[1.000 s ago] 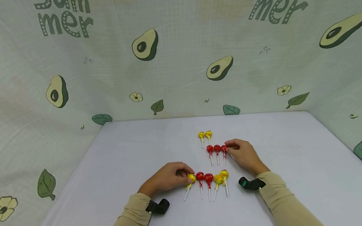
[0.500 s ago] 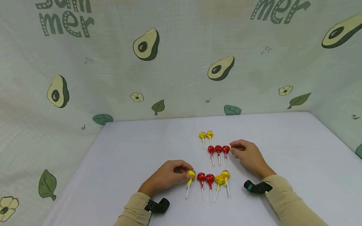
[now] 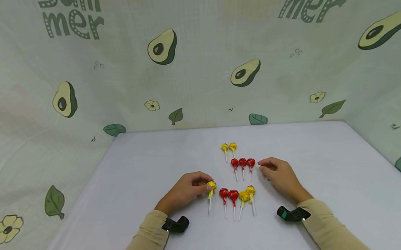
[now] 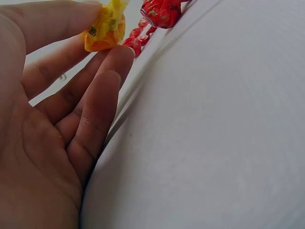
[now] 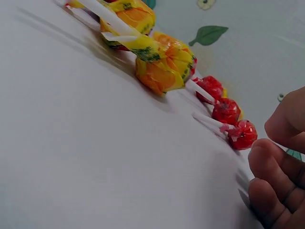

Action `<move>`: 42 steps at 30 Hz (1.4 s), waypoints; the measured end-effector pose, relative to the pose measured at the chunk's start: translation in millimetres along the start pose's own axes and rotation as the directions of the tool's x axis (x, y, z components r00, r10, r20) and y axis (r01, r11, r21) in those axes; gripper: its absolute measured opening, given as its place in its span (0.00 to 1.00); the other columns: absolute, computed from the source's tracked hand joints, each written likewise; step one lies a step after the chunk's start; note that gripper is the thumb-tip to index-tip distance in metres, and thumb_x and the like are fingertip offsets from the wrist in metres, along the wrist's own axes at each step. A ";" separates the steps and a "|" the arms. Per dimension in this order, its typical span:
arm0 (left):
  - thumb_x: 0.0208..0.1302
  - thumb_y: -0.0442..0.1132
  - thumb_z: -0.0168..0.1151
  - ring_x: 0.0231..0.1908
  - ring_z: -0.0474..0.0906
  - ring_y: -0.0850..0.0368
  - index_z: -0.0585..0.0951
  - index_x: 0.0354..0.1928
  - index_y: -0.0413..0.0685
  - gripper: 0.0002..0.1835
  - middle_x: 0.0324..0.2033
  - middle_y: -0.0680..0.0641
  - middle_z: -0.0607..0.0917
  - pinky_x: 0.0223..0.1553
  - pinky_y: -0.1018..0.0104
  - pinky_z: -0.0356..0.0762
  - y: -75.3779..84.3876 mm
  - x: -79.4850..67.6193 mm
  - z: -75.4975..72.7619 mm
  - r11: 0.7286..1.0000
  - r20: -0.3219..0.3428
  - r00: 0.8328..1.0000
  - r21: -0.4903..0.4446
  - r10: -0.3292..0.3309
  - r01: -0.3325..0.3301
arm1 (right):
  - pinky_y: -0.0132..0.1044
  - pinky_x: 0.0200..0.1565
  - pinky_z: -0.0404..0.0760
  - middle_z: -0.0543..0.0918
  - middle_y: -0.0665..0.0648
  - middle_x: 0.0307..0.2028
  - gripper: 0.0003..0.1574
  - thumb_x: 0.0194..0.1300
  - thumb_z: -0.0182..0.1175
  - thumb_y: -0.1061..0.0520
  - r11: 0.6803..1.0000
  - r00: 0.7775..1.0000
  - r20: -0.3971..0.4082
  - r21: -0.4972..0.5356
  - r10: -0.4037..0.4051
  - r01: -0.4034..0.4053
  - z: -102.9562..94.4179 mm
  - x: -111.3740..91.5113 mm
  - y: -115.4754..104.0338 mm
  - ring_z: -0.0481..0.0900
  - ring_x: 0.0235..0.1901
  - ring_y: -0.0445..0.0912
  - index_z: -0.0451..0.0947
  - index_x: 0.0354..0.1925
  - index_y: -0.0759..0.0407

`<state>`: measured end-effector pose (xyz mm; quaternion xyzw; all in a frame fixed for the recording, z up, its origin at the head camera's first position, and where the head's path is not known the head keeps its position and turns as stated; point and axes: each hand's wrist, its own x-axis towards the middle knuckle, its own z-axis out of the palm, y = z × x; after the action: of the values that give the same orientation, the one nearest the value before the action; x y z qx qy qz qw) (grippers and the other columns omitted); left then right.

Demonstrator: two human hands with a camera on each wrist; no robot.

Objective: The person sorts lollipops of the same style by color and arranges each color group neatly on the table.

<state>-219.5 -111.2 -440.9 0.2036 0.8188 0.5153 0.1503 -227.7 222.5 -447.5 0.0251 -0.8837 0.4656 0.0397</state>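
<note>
My left hand pinches a yellow lollipop by its wrapped head, the white stick slanting down toward me. In the left wrist view, thumb and fingers press on the yellow wrapper. Just right of it lie two red lollipops and two yellow lollipops that overlap each other. Farther back is a row of three red lollipops. My right hand rests beside the rightmost red one, its fingers loosely bent, a small gap from the candy and nothing held.
Two yellow lollipops lie behind the red row. The white table meets a cloth backdrop printed with avocados and leaves. Each wrist wears a black band, such as the right one.
The left hand has lifted its yellow lollipop and moved it slightly away from the front row. The right hand has let go of the rightmost red lollipop and drawn back to the right.
</note>
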 end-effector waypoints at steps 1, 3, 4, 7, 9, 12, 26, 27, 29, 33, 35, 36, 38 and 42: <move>0.68 0.47 0.67 0.37 0.78 0.54 0.84 0.50 0.59 0.11 0.41 0.54 0.84 0.38 0.63 0.78 0.9 0.5 0.2 1.000 -0.007 1.000 -0.005 -0.001 0.001 | 0.35 0.33 0.79 0.83 0.57 0.39 0.14 0.73 0.58 0.55 1.000 1.000 0.006 0.004 0.000 0.000 -0.2 -2.2 -1.4 0.78 0.33 0.49 0.81 0.52 0.59; 0.68 0.47 0.67 0.36 0.78 0.54 0.83 0.50 0.58 0.11 0.41 0.53 0.84 0.37 0.62 0.79 2.2 1.2 0.6 1.000 -0.019 1.000 -0.015 -0.002 0.002 | 0.34 0.32 0.78 0.83 0.57 0.37 0.14 0.73 0.58 0.56 1.000 1.000 0.021 0.012 -0.004 0.004 -0.2 -7.2 -4.4 0.77 0.33 0.49 0.82 0.52 0.59; 0.68 0.46 0.67 0.36 0.78 0.54 0.84 0.50 0.57 0.11 0.40 0.53 0.84 0.37 0.62 0.78 2.7 1.4 0.6 1.000 -0.024 1.000 -0.021 0.000 0.000 | 0.34 0.32 0.78 0.83 0.57 0.37 0.13 0.73 0.59 0.56 1.000 1.000 0.029 0.016 -0.008 0.007 -0.1 -10.0 -6.1 0.77 0.33 0.49 0.82 0.52 0.59; 0.67 0.46 0.67 0.36 0.78 0.53 0.84 0.50 0.57 0.11 0.40 0.53 0.84 0.36 0.62 0.78 2.7 2.6 0.7 1.000 -0.032 0.999 -0.024 0.003 -0.004 | 0.34 0.32 0.77 0.83 0.55 0.37 0.12 0.72 0.60 0.57 1.000 0.999 0.037 0.018 -0.025 0.024 0.1 -17.6 -9.4 0.77 0.32 0.49 0.82 0.50 0.59; 0.67 0.47 0.67 0.36 0.78 0.53 0.83 0.50 0.57 0.11 0.40 0.53 0.84 0.36 0.61 0.78 1.9 3.3 0.6 1.000 -0.035 0.999 -0.026 0.007 -0.008 | 0.34 0.31 0.77 0.83 0.55 0.36 0.11 0.71 0.61 0.57 0.999 0.998 0.041 0.023 -0.038 0.037 0.4 -21.9 -10.4 0.77 0.31 0.48 0.83 0.49 0.59; 0.67 0.47 0.67 0.36 0.78 0.53 0.83 0.50 0.57 0.11 0.40 0.53 0.85 0.36 0.61 0.78 0.6 4.2 0.0 1.000 -0.037 0.999 -0.026 0.014 -0.015 | 0.34 0.31 0.77 0.83 0.54 0.34 0.10 0.71 0.62 0.58 0.998 0.997 0.057 0.021 -0.058 0.057 1.7 -26.7 -10.4 0.78 0.31 0.47 0.83 0.48 0.58; 0.68 0.46 0.66 0.35 0.78 0.54 0.83 0.50 0.55 0.11 0.38 0.52 0.85 0.36 0.61 0.78 2.9 4.2 -0.6 0.998 -0.040 0.999 -0.049 0.027 -0.029 | 0.35 0.40 0.77 0.83 0.45 0.37 0.13 0.67 0.67 0.52 0.976 0.967 0.147 -0.028 -0.209 0.215 6.3 -35.3 -6.6 0.78 0.37 0.43 0.83 0.49 0.52; 0.68 0.46 0.66 0.35 0.78 0.54 0.83 0.50 0.55 0.11 0.38 0.52 0.85 0.36 0.61 0.78 2.6 4.4 -0.4 0.998 -0.041 0.999 -0.049 0.027 -0.029 | 0.35 0.40 0.77 0.83 0.45 0.37 0.14 0.67 0.67 0.51 0.976 0.966 0.152 -0.031 -0.210 0.217 6.3 -35.3 -6.6 0.78 0.37 0.43 0.83 0.49 0.52; 0.68 0.46 0.66 0.34 0.78 0.54 0.83 0.50 0.55 0.11 0.39 0.52 0.85 0.36 0.61 0.78 1.5 5.2 -0.3 0.999 -0.043 0.999 -0.046 0.026 -0.028 | 0.35 0.41 0.76 0.83 0.45 0.38 0.14 0.67 0.67 0.51 0.975 0.965 0.162 -0.038 -0.208 0.217 6.4 -35.5 -7.1 0.78 0.38 0.43 0.83 0.50 0.52; 0.68 0.47 0.66 0.34 0.78 0.54 0.83 0.50 0.56 0.12 0.39 0.53 0.85 0.35 0.61 0.78 -0.4 6.4 -0.3 0.999 -0.050 0.999 -0.043 0.022 -0.024 | 0.34 0.40 0.76 0.83 0.45 0.37 0.15 0.66 0.68 0.50 0.974 0.960 0.179 -0.037 -0.214 0.224 7.4 -35.7 -8.2 0.77 0.37 0.42 0.83 0.49 0.52; 0.68 0.47 0.66 0.34 0.78 0.54 0.83 0.50 0.55 0.12 0.39 0.53 0.85 0.35 0.61 0.78 -1.3 6.7 -0.4 0.999 -0.051 0.999 -0.046 0.020 -0.022 | 0.34 0.39 0.76 0.82 0.45 0.37 0.15 0.65 0.69 0.50 0.971 0.956 0.187 -0.035 -0.224 0.235 8.3 -36.0 -8.1 0.77 0.37 0.42 0.84 0.49 0.52; 0.68 0.47 0.66 0.34 0.78 0.54 0.83 0.51 0.54 0.12 0.39 0.52 0.85 0.35 0.61 0.78 -1.2 6.3 -0.6 0.999 -0.050 0.999 -0.049 0.020 -0.023 | 0.34 0.39 0.76 0.82 0.44 0.37 0.15 0.65 0.69 0.50 0.970 0.955 0.192 -0.035 -0.228 0.239 8.7 -36.2 -7.8 0.77 0.37 0.42 0.84 0.49 0.52; 0.68 0.47 0.66 0.34 0.78 0.54 0.83 0.51 0.53 0.13 0.39 0.52 0.85 0.35 0.62 0.78 -1.8 6.2 -0.5 0.998 -0.052 0.999 -0.051 0.017 -0.019 | 0.34 0.39 0.75 0.82 0.44 0.36 0.14 0.65 0.69 0.50 0.969 0.952 0.199 -0.038 -0.231 0.243 9.6 -36.7 -7.1 0.77 0.36 0.41 0.84 0.48 0.52; 0.68 0.46 0.66 0.34 0.78 0.54 0.83 0.51 0.51 0.13 0.39 0.51 0.85 0.35 0.62 0.78 -2.1 5.4 -0.4 0.998 -0.060 0.998 -0.060 0.012 -0.016 | 0.34 0.38 0.75 0.81 0.44 0.36 0.14 0.65 0.69 0.50 0.971 0.954 0.202 -0.044 -0.220 0.234 10.3 -37.7 -6.7 0.76 0.36 0.41 0.84 0.47 0.51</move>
<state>-224.7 -109.7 -442.8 0.1891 0.8054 0.5469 0.1282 -190.1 210.4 -451.4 0.1708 -0.8899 0.4230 0.0066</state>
